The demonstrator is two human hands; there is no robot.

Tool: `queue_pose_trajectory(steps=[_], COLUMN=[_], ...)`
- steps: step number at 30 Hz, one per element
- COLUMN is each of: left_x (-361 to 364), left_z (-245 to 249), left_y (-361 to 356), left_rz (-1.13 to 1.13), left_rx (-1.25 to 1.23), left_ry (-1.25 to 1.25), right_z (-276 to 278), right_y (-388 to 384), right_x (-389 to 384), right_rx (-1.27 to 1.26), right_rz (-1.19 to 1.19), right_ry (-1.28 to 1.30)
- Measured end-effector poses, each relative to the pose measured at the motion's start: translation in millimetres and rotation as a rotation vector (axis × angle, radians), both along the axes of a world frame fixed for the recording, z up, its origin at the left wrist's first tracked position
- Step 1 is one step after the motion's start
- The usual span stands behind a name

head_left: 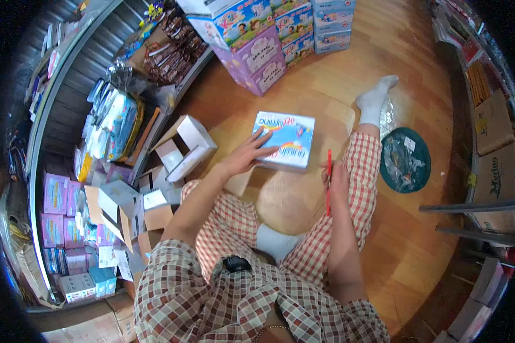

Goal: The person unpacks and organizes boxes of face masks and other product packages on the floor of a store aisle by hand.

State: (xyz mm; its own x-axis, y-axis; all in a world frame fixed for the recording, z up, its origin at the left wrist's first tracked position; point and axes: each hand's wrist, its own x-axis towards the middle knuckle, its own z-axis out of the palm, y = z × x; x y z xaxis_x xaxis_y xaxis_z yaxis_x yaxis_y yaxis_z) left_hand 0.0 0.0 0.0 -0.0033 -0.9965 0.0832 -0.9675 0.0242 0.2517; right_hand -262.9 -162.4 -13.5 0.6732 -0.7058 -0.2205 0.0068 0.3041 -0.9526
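Observation:
A blue and white box (pixel 294 143) with printed lettering lies on the wooden floor between my legs. My left hand (pixel 250 153) rests on the box's left side with its fingers spread. To the right of the box, my right hand (pixel 337 180) is closed round a thin red object (pixel 329 200), long and upright in view; its exact kind is hard to make out.
Opened cartons (pixel 197 140) lie at the left beside shelves of packages (pixel 57 194). Stacked boxes (pixel 257 60) stand ahead. A round green tray (pixel 422 178) with clear plastic sits right of my leg. Shelving with brown cartons (pixel 495 171) lines the right.

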Motion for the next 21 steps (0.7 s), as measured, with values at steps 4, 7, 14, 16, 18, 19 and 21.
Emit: queue_pose_trajectory(steps=[4, 7, 14, 16, 18, 19, 21], left_x=[-47, -55, -71, -75, -76, -75, -72], left_z=[7, 25, -42, -45, -46, -46, -45], left_y=[74, 113, 74, 68, 70, 72, 74], left_rz=[0.030, 0.266, 1.018, 0.925, 0.894, 0.859, 0.863], left_rx=[-0.011, -0.196, -0.451, -0.445, -0.506, -0.551, -0.552], left_ry=[0.252, 0.458, 0.649, 0.575, 0.616, 0.637, 0.658], right_z=[6, 6, 50, 54, 47, 38, 24], right_y=[-4, 19, 61, 67, 68, 67, 68], right_x=[-24, -2, 71, 78, 82, 81, 73], right_rx=[-0.006, -0.136, -1.014, -1.078, -0.710, -0.731, -0.728], right_rz=[-0.018, 0.119, 0.288, 0.297, 0.349, 0.365, 0.445], right_ry=[0.153, 0.155, 0.509, 0.571, 0.392, 0.399, 0.292])
